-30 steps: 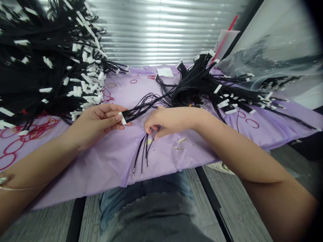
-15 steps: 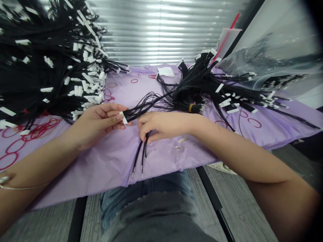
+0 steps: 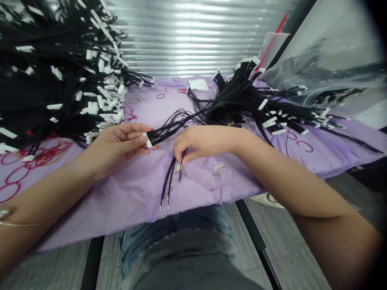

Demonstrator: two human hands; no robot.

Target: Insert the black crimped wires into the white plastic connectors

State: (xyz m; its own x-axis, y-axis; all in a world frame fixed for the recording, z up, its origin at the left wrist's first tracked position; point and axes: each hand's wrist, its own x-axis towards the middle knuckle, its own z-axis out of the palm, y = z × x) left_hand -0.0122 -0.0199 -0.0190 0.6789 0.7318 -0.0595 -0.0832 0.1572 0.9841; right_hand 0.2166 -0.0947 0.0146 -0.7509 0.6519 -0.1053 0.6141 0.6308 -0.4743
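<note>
My left hand [image 3: 128,141] pinches the white connector [image 3: 147,140] at the end of a black wire harness [image 3: 172,128]. The harness's thin wires fan out to the right, towards a bigger bundle of black cables [image 3: 225,102]. Closed, my right hand [image 3: 189,146] grips a few loose black wires [image 3: 169,181], whose bare metal tips hang towards the table's front edge. Where these wires run behind the right hand is hidden.
A tall heap of black cables with white connectors [image 3: 60,88] fills the left. Red rubber bands [image 3: 45,155] lie before it on the purple cloth [image 3: 121,213]. At the back right stand a cup with a red straw [image 3: 272,48] and clear plastic bags [image 3: 332,68].
My right hand has moved slightly right and up. One wire in it now hangs apart from the others, further right. My left hand stays in place on the connector.
</note>
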